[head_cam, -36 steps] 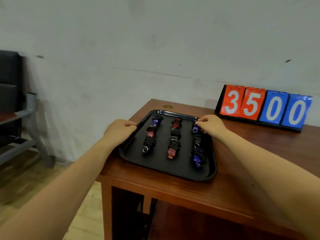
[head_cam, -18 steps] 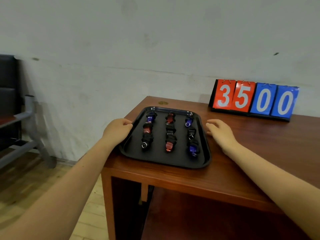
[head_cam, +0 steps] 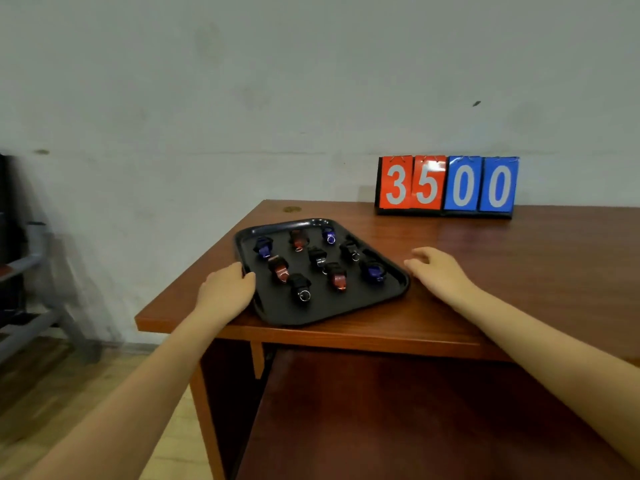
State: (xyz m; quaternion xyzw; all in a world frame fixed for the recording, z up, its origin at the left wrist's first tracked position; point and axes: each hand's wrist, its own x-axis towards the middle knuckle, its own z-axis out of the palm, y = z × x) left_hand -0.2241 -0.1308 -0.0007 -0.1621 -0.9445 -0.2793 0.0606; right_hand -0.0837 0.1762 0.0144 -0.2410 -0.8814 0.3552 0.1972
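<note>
From the head view, the left hand [head_cam: 225, 289] grips the near-left rim of the black tray [head_cam: 294, 224], fingers [head_cam: 239, 270] curled against the edge. The tray sits askew near the tabletop [head_cam: 519, 271] corner and holds nine small red, blue and black pieces [head_cam: 304, 289]. The right hand [head_cam: 440, 271] rests on the tabletop just beside the tray's right edge, fingers loosely spread and holding nothing.
</note>
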